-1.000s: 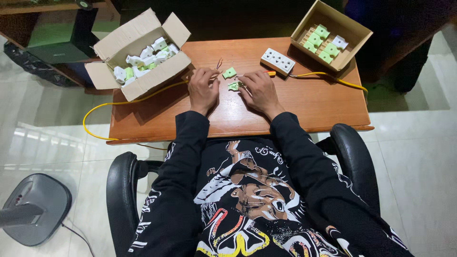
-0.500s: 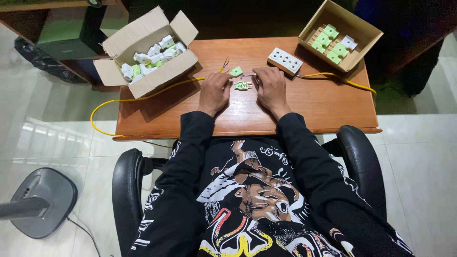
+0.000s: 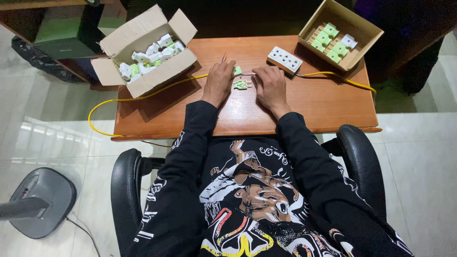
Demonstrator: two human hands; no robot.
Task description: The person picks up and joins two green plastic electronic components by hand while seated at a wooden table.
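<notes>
My left hand (image 3: 219,82) rests on the wooden table (image 3: 323,102) with its fingers curled on a green plug shell (image 3: 236,71) and the end of a yellow cable (image 3: 143,96). My right hand (image 3: 270,85) lies beside it, fingertips pinched on a thin wire that runs from the shell. A second green plug half (image 3: 243,84) with metal prongs lies on the table between the hands. What the palms cover is hidden.
An open cardboard box (image 3: 143,81) of white and green plug parts stands at the table's left. A smaller box (image 3: 366,40) of parts stands at the back right. A white power strip (image 3: 284,59) lies by my right hand. A fan base (image 3: 43,202) stands on the floor.
The view has shifted with my head. Both hands stay on the table around the green plug pieces, their fingers drawn a little closer to them.
</notes>
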